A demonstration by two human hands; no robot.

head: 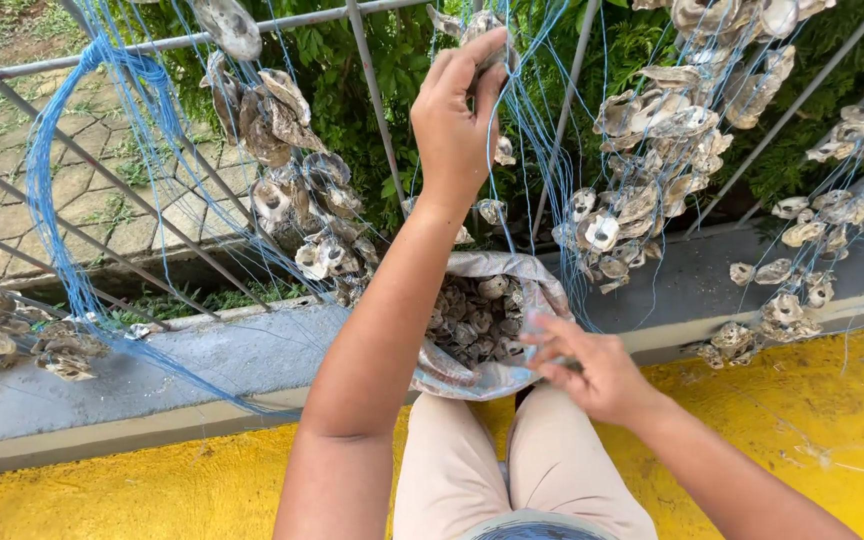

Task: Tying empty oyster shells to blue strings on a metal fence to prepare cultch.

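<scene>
My left hand (455,118) is raised high, its fingers closed on an oyster shell (479,24) threaded on thin blue string (535,140) that hangs from the metal railing. Lower down, my right hand (592,367) is at the rim of a crumpled grey sack (537,280) resting on my lap; its fingers are curled by the sack's edge and pinch the blue string there. The sack is full of several loose oyster shells (472,315). My beige trousers show below it.
Strings of oyster shells (642,190) hang in clusters along the grey metal railing (372,90). A coil of blue line (62,200) drapes at left. A grey concrete kerb (202,365) and yellow painted floor (832,400) run below; green bushes and paving lie beyond.
</scene>
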